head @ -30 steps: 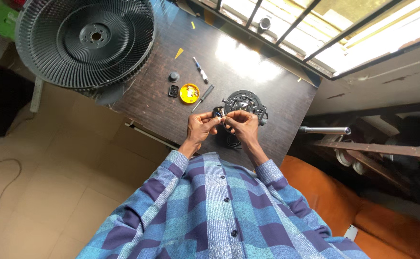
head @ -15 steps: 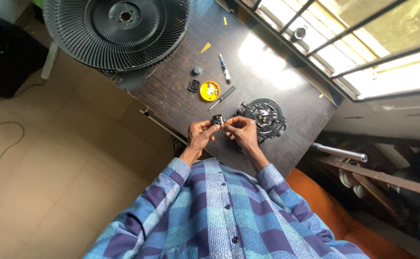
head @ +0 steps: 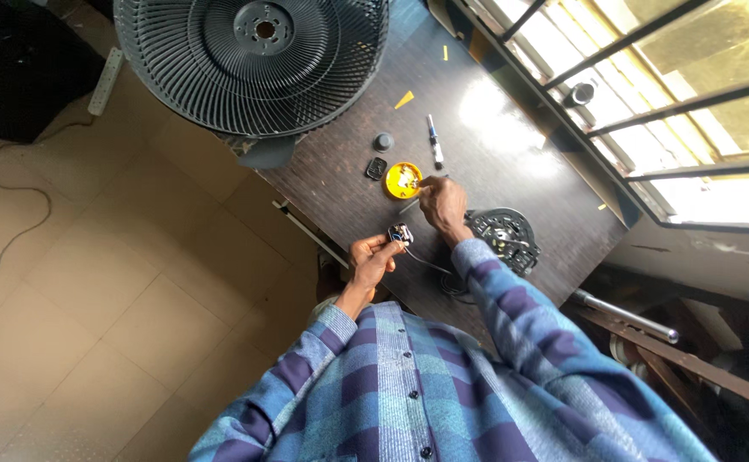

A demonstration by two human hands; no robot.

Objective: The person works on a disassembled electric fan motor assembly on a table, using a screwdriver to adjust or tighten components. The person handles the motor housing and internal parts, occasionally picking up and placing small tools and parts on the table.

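Large black round fan grille [head: 255, 60] lies at far left of dark wooden table [head: 529, 180]. Left hand [head: 373, 257] at near table edge, fingers pinched on small black electrical part [head: 400, 233], thin wire trailing right. Right hand [head: 443, 204] reaches into small yellow round dish [head: 402, 180], fingertips together, possibly pinching something too small to tell. Black round motor housing [head: 505, 238] lies just right.

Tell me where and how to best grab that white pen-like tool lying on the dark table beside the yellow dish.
Probably grip the white pen-like tool around the middle of its slim barrel, pinching across its width from above. It lies flat on the table with bare surface on both long sides, so fingers fit either side. The right hand, reaching at the yellow dish, is nearest.
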